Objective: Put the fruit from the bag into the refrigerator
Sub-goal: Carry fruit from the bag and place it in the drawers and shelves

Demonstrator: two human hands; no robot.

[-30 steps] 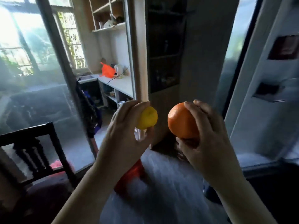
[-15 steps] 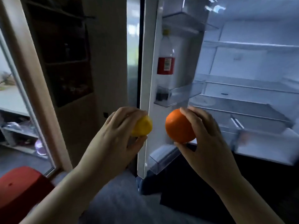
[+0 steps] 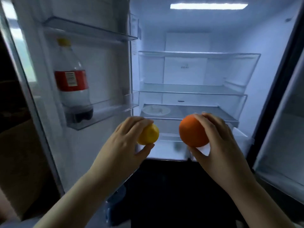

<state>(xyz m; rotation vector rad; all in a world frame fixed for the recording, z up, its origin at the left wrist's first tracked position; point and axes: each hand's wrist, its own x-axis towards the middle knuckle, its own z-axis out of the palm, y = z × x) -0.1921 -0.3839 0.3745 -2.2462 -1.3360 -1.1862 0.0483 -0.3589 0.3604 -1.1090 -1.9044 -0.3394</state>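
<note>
- Far left of the left hand: open refrigerator door (image 3: 41, 96), its lower bin holding a bottle (image 3: 72, 83) with a red label, yellow cap, and dark liquid only at the bottom.
- Left hand (image 3: 121, 145): wrapped around a lemon (image 3: 148, 134), fingers over the top, thumb beneath, held up in front of the open refrigerator (image 3: 271, 55).
- Between the hands, beyond them: a lit interior with glass shelves, mostly bare; a pale round plate (image 3: 156, 110) on the lowest shelf (image 3: 205, 112), just above and behind the left hand.
- Right hand (image 3: 220, 142): closed on an orange (image 3: 193, 131), fingers curled over its right side, thumb pressed under it; orange and lemon near each other, not touching.
- Below both hands: a clear drawer front, contents too blurred to tell.
- Right of the right hand: the second door (image 3: 283, 129), open, only partly in view.
- Step in hand, judged from this: carrying two fruits to the shelves, neither yet set down; bag out of view, so remaining fruit unknown.
- Next move likely calls for reaching forward over the drawer edge, lowering each fruit onto the lowest shelf clear of the plate, and settling the round orange so it cannot roll off.
- Against half a second earlier: view swung right to face the interior squarely; wooden cabinet and red object at left gone from sight; grips on both fruits unchanged.
</note>
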